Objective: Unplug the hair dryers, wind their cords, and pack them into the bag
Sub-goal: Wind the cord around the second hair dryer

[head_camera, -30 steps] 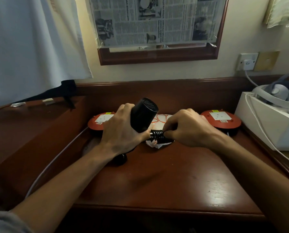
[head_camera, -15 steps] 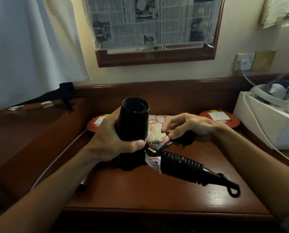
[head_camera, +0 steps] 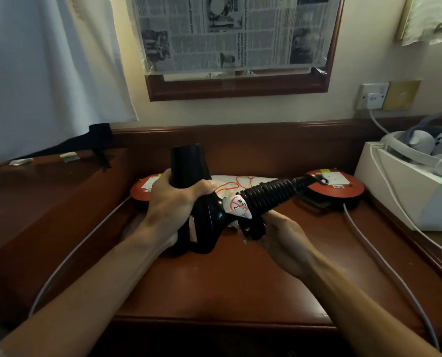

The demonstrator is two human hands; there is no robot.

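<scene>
My left hand (head_camera: 175, 202) grips the barrel of a black hair dryer (head_camera: 189, 176), nozzle pointing up, above the wooden desk (head_camera: 214, 287). Its handle, wound tight with black coiled cord (head_camera: 271, 193), sticks out to the right and carries a white warning tag (head_camera: 237, 206). My right hand (head_camera: 283, 235) is under the handle, closed on a black piece of the cord or plug. A white bag with an orange drawstring (head_camera: 236, 184) lies behind the dryer on the desk.
Two red round extension reels lie at the back, one left (head_camera: 144, 188), one right (head_camera: 339, 185), each with a grey cable running toward me. A white box (head_camera: 405, 197) with headsets stands at right. A wall socket (head_camera: 371, 96) holds a white plug.
The dryer's wound handle has swung from pointing down-right to pointing up-right. My right hand has dropped from behind the dryer to beneath the handle and closed on the cord end.
</scene>
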